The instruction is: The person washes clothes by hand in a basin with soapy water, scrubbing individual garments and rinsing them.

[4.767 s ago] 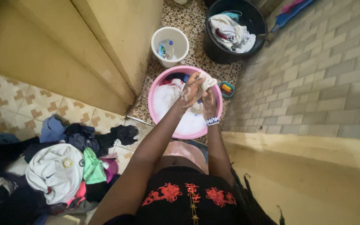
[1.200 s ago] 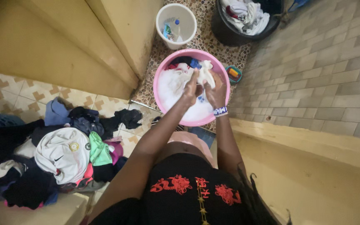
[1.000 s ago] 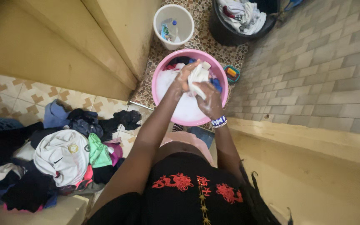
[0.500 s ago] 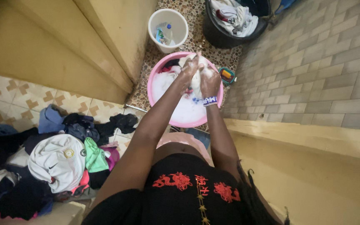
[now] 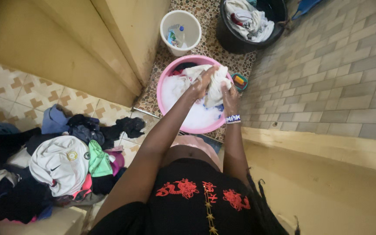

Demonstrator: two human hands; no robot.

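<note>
A pink basin [image 5: 167,78] of foamy water and soaking clothes stands on the pebbled floor in front of me. Over it I hold a wet white cloth [image 5: 216,85], bunched between both hands. My left hand [image 5: 201,85], covered in suds, grips its left side. My right hand [image 5: 230,96], with a beaded band at the wrist, grips its lower right part. Dark and blue garments lie at the far rim of the basin.
A white bucket [image 5: 187,19] with small bottles stands beyond the basin, and a black tub [image 5: 240,37] of washed clothes behind it. A small teal soap dish [image 5: 239,81] sits right of the basin. A heap of clothes [image 5: 62,163] lies on the tiled floor at left.
My hands have kept rubbing the white cloth over the basin; it now hangs more spread out, and my right hand has slid lower.
</note>
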